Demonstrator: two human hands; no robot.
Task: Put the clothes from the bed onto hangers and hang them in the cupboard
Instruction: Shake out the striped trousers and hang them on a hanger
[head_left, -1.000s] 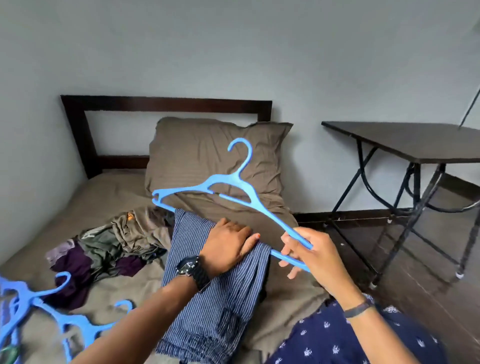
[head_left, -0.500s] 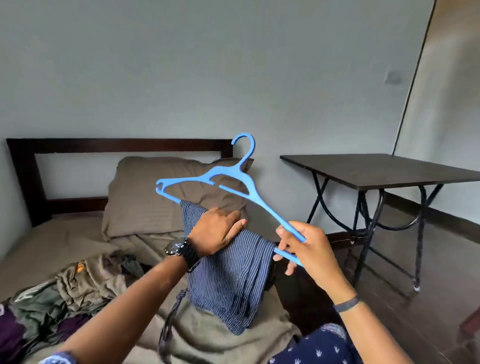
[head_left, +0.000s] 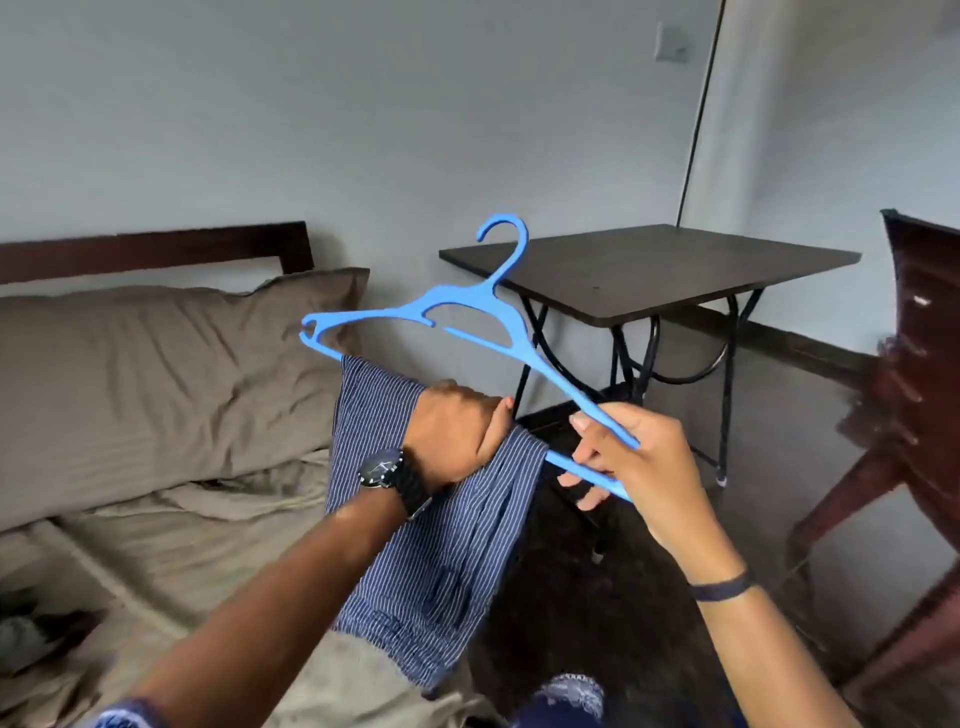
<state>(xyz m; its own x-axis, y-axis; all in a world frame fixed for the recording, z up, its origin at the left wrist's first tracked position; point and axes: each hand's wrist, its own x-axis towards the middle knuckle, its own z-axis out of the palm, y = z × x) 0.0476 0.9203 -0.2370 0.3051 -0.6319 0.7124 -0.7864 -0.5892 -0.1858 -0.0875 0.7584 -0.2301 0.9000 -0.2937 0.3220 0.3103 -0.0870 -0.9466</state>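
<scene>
A home bedroom: bed (head_left: 171, 545) with pillow (head_left: 156, 374), wooden headboard (head_left: 156, 249), small side table (head_left: 649, 270).

A brown pillow (head_left: 171, 374) leans against a dark wooden headboard (head_left: 156, 248) at the left. To the right, a dark square table (head_left: 649, 270) on black curved metal legs stands near the grey wall (head_left: 363, 104). A reddish-brown wooden chair (head_left: 914, 364) sits at the far right edge, partly blurred.

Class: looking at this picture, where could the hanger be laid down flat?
The dark table top shows bare, between wall and chair. Bare sheet lies on the bed below the pillow. Crowded: clothes at the bed's lower-left edge.
</scene>
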